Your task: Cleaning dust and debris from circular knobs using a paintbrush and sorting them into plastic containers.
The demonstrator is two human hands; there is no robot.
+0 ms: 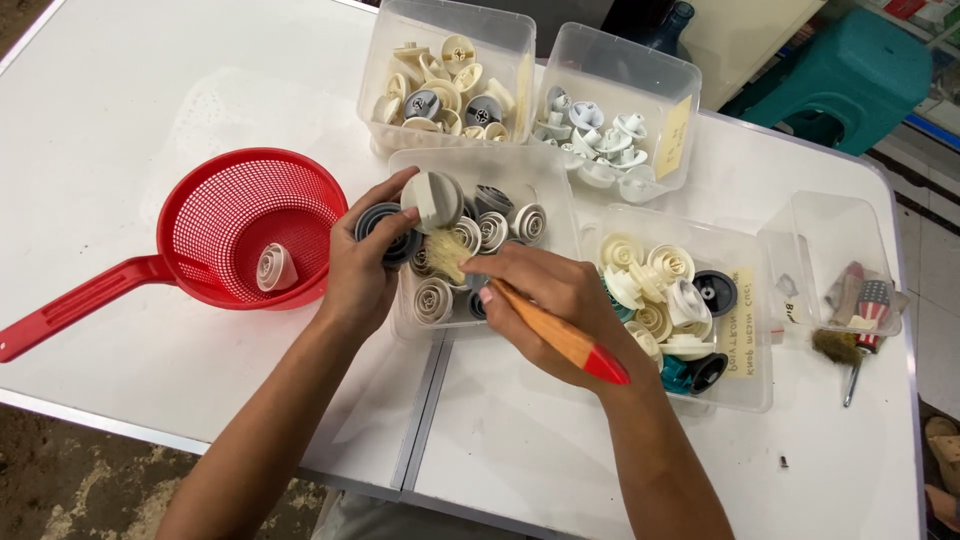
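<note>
My left hand (362, 262) grips a round plastic knob (432, 197) with a cream top and dark grey base, held over a clear plastic bin (552, 178) of similar grey and cream knobs. My right hand (556, 300) holds a paintbrush (560, 337) with an orange wooden handle and red tip. Its pale bristles (445, 254) touch the underside of the knob. A red plastic colander (250, 226) with a long handle sits to the left, with one cream knob (275, 268) inside it.
Two clear bins of cream knobs (446, 72) and white knobs (606, 145) stand at the back. A bin of cream and teal knobs (668, 300) sits right of my hands. A smaller bin (835, 255) with tools and a wire brush (838, 347) lies far right. A teal stool (850, 70) stands beyond the table.
</note>
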